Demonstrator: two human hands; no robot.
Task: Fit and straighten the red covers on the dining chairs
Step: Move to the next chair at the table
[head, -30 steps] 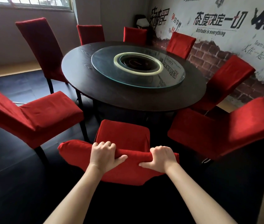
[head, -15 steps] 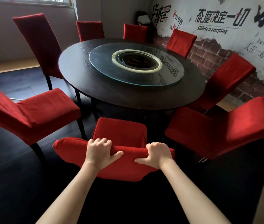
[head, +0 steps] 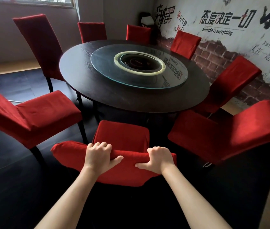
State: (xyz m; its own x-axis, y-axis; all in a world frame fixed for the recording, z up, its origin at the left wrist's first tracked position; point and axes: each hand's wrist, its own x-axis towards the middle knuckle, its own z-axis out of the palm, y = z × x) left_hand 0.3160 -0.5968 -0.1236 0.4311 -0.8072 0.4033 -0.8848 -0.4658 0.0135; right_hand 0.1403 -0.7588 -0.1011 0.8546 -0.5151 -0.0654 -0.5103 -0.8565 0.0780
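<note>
Directly below me stands a dining chair whose red cover [head: 122,138] wraps the seat and the backrest top. My left hand [head: 98,157] grips the top edge of the backrest cover, fingers curled over the far side and thumb on the near side. My right hand [head: 159,160] grips the same edge a little to the right, in the same way. The cover bulges out past the backrest at its left end [head: 61,149]. Several other chairs in red covers ring the table.
A round dark table [head: 98,90] carries a glass turntable [head: 140,66]. Red-covered chairs stand close on the left [head: 36,116] and right [head: 221,134]. A brick-and-slogan wall runs along the right. The dark floor lies open behind the chair.
Both hands keep their grip on the backrest cover. The chair top and hands have edged slightly toward the table, and my view has dipped a little.
</note>
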